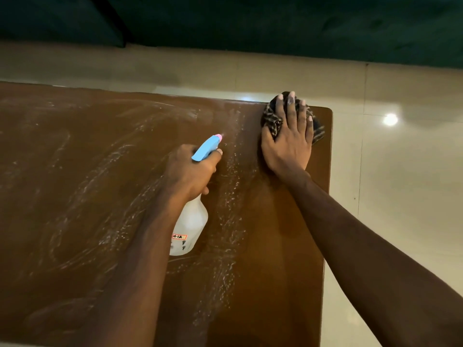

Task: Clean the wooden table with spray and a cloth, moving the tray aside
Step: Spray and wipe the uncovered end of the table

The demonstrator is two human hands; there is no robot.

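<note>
White-streaked table (75,171), left hand (188,171) mid-table gripping bottle (191,221), nozzle toward far edge, right hand (288,144) flat, fingers (292,108) spread, pressing cloth (271,121) at far right corner

Floor (413,196): glossy cream tiles with thin dark grout lines (362,151). Dark green fabric-covered furniture (275,26) spans the far edge of the view, standing on the floor. A dark seam (110,23) divides the furniture near its left end. A bright round glare spot (390,119) sits on the tiles, nearer than the furniture, under its right part. Lighting is dim and warm.
</note>
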